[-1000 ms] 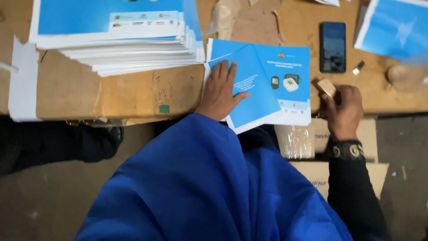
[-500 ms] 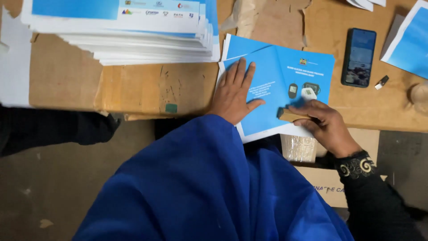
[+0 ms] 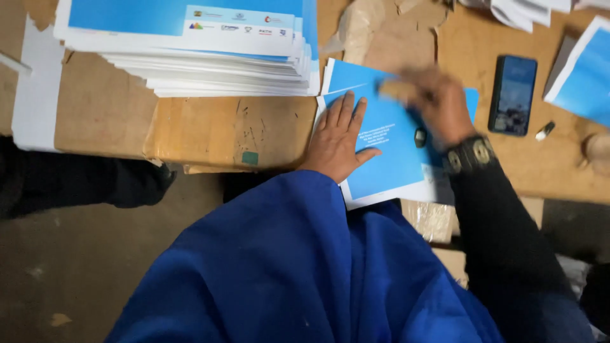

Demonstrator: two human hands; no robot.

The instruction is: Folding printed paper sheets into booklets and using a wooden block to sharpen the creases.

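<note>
Glossy blue paper leaflet; matt white paper stack; rough, scratched brown cardboard tabletop; glossy glass phone; soft matt blue cloth sleeve

Head camera looks steeply down, close above table.

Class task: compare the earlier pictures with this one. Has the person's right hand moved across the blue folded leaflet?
Yes. The right hand, blurred, has moved from the blue folded leaflet's near edge to its far edge, toward the stack of blue-and-white printed sheets.

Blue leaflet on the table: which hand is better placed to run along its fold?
Right. The right hand is over the blue leaflet, seemingly gripping a small block, while the left hand lies flat, pinning it.
</note>
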